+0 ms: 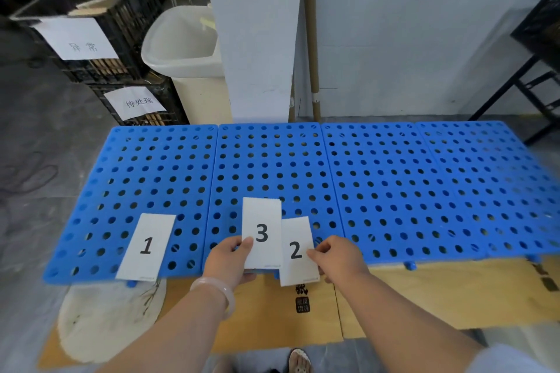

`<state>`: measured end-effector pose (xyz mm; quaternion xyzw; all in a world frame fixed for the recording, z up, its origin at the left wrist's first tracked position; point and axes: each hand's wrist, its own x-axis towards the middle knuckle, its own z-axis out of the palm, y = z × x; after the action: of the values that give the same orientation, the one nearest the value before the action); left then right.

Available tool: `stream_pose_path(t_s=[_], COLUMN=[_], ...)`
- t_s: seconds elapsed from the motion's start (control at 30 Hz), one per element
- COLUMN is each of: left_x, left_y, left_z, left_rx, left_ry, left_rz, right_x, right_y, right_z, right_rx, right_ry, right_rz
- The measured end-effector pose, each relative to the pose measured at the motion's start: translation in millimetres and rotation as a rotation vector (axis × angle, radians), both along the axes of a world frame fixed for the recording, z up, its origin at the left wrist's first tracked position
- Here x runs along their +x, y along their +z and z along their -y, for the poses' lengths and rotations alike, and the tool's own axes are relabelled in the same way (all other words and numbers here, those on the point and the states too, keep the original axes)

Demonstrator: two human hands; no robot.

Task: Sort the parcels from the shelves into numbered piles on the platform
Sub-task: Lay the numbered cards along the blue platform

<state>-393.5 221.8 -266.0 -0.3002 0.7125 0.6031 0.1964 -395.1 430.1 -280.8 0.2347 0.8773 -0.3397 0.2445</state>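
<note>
Pinching card 3 (261,221) in left fingers (246,244), card 2 (298,263) in right fingers (314,255)

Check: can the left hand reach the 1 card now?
Probably yes. The 1 card lies flat on the blue platform just left of the left hand, with nothing between them. But that hand is pinching the 3 card, so it isn't free.
</note>
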Motion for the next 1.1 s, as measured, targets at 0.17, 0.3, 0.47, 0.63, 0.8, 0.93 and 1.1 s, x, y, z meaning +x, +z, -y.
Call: stream_pose_path(t_s=[0.17,0.3,0.47,0.63,0.8,0.93,1.1], left_x=[-1.7,3.8,13.9,12.8,3.2,1.1,1.8], left_y=[9.4,14.9,18.6,17.2,15.3,16.4,14.0], left_z=[-19.1,-30.8,-42.9,-59.5,-78.6,-87.6,-101.1], left_rx=[-0.007,-0.014,0.04,0.059,0.126,0.186,0.178], left_ry=[0.002,0.035,0.088,0.054,0.016,-0.07,-0.164], left_rz=[-0.031,-0.056,-0.046,-0.03,-0.045,-0.048,-0.044], right_x=[0.2,-0.5,1.4,4.3,9.2,14.7,28.9], right_y=[-5.5,-11.2,2.9,27.2,40.6,44.1,48.0], right_z=[-14.4,-18.9,-20.9,-18.4,-24.0,-35.1,-52.8], right_rx=[-0.073,-0.124,-0.065,-0.308,-0.315,-0.329,-0.324], right_ry=[0.018,0.037,0.151,0.018,-0.113,-0.238,-0.311], right_rz=[0.004,0.001,-0.089,-0.112,-0.166,-0.167,-0.203])
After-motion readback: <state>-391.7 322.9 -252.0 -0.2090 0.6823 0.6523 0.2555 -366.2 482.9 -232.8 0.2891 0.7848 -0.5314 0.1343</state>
